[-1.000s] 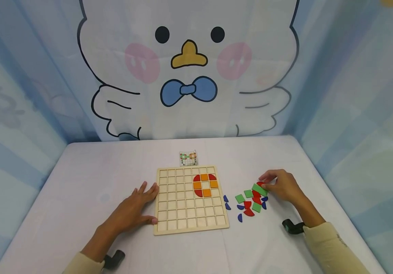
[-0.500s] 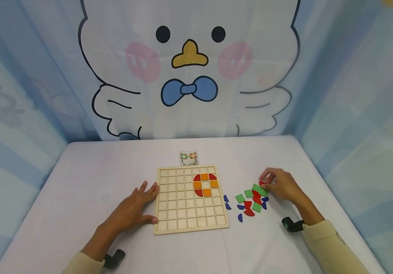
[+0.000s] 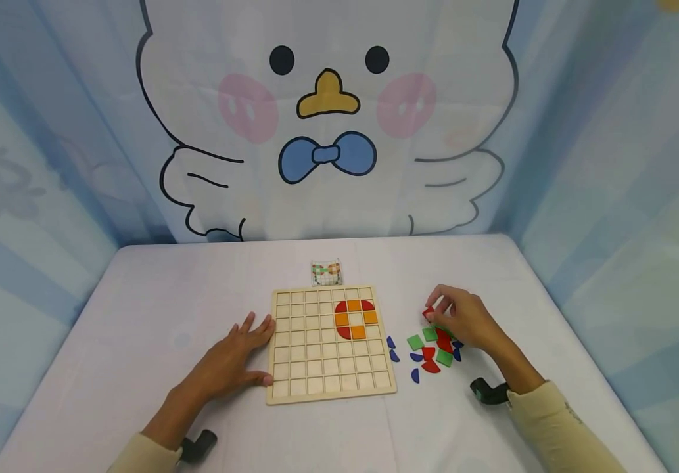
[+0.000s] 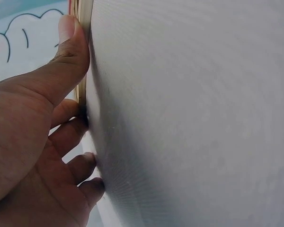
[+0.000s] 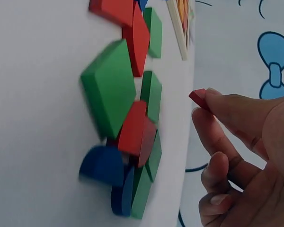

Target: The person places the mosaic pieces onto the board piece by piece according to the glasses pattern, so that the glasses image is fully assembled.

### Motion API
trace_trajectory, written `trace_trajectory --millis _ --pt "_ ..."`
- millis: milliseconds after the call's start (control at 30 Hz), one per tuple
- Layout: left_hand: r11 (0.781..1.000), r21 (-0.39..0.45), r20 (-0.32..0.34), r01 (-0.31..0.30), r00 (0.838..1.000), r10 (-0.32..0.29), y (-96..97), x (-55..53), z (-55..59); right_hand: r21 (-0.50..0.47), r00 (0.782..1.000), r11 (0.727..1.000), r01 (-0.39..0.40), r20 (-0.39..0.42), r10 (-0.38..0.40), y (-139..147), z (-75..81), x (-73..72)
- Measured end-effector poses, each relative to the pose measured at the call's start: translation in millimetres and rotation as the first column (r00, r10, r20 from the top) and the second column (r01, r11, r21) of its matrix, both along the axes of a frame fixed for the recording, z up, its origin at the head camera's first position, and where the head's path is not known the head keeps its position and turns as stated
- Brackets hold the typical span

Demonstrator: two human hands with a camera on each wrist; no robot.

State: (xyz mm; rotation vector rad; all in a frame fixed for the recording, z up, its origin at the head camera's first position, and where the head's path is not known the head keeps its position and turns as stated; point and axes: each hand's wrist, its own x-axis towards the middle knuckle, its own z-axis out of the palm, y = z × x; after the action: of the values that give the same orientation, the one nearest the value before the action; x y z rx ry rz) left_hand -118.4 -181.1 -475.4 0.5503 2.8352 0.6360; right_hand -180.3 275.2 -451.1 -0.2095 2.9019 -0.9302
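A wooden grid board (image 3: 309, 368) lies flat on the table, with red quarter-round and orange square tiles forming a ring in its upper right cells. My left hand (image 3: 229, 361) rests at the board's left edge, fingers spread, thumb and fingertips touching the rim; the left wrist view shows the thumb (image 4: 68, 52) against that side. Between thumb and forefinger my right hand (image 3: 463, 318) pinches a red tile (image 5: 199, 98), raised above the pile. Below it lie loose green square tiles (image 3: 415, 342), red tiles (image 3: 430, 366) and blue half-round tiles (image 3: 415, 376).
A small pattern card (image 3: 327, 272) with a coloured grid picture lies behind the board. Two blue tiles (image 3: 394, 355) sit close to the board's right edge. A printed curtain (image 3: 327, 197) hangs beyond the table's back edge.
My right hand has lifted the red tile from the far right of the pile and carried it left. My left hand stays at the board's edge.
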Motion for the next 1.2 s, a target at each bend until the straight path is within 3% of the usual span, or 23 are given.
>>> trace_trajectory --millis 567,867,1200 --pt "1.000 -0.002 -0.014 0.004 1.000 -0.004 -1.1 0.0 -1.2 -0.116 0.995 0.990 -0.079 0.053 0.085 -78 -12.6 3.6" --pt "1.000 0.004 -0.021 0.009 1.000 -0.009 -1.8 0.8 -0.8 -0.078 0.997 0.996 -0.040 0.063 0.045 -94 -21.0 1.5" --pt "1.000 -0.014 -0.003 -0.011 1.000 0.011 -0.6 0.1 -0.7 -0.040 0.997 0.999 -0.022 0.075 0.025 -100 -18.7 -0.8"
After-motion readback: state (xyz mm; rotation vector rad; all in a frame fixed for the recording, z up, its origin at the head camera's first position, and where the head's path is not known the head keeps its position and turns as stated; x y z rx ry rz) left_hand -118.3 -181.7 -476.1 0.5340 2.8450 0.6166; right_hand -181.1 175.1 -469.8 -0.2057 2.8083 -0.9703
